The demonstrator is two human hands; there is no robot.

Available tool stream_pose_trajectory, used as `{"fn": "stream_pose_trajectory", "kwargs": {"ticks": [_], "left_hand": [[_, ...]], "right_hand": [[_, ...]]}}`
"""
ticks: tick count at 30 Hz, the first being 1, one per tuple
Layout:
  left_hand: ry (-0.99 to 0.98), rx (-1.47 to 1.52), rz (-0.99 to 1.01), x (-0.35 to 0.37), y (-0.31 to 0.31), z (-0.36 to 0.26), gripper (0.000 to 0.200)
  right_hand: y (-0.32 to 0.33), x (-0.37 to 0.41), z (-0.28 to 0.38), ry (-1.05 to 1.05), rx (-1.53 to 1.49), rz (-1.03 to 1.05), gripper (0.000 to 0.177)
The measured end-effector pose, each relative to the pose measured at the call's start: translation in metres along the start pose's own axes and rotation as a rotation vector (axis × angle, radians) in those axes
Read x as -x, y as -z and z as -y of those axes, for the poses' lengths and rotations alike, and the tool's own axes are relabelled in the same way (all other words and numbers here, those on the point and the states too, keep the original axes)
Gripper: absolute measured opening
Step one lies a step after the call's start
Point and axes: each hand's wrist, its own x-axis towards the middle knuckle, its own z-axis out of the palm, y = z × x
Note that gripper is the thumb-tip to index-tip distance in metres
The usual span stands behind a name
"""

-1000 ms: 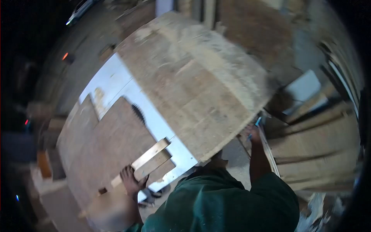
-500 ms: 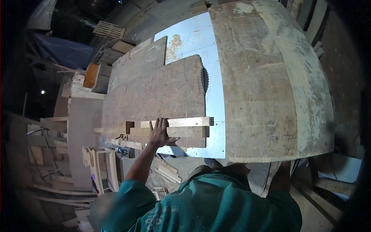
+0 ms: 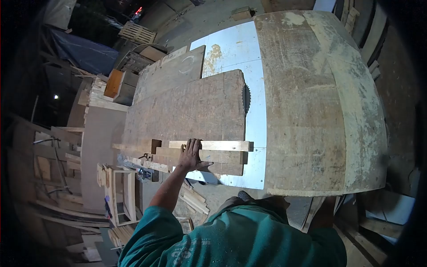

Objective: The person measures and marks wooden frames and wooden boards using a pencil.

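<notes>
My left hand point(image 3: 191, 156) lies across a pale wooden strip point(image 3: 224, 145), its fingers hooked over the far side and the thumb stretched out to the right. Right beside that strip, on the near side, a wider wooden piece point(image 3: 222, 156) runs parallel under the palm. Both rest on a large worn plywood board point(image 3: 187, 109), and the strip's right end sticks out past the board's edge. A toothed circular saw blade point(image 3: 247, 99) rises at the board's right edge, beyond the strip. My right forearm point(image 3: 327, 207) reaches down by the table's near edge; the hand itself is hidden.
A pale metal sheet point(image 3: 255, 124) borders the saw blade, with a dusty wooden tabletop point(image 3: 302, 111) to its right. Wood offcuts point(image 3: 194, 200) lie on the floor near my feet. A wooden frame point(image 3: 122, 196) and stacked timber stand at left.
The whole view has shifted slightly, so the table appears lower and farther right. My left hand and the wooden strip keep the same place on the board.
</notes>
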Motion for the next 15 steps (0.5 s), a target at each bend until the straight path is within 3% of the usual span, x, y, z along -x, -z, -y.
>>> {"fn": "stream_pose_trajectory", "kwargs": {"ticks": [15], "left_hand": [[-0.016,0.009,-0.002,0.000,-0.007,0.007,0.127]], "right_hand": [[0.026,-0.011,-0.016,0.036,0.075,-0.080,0.043]]}}
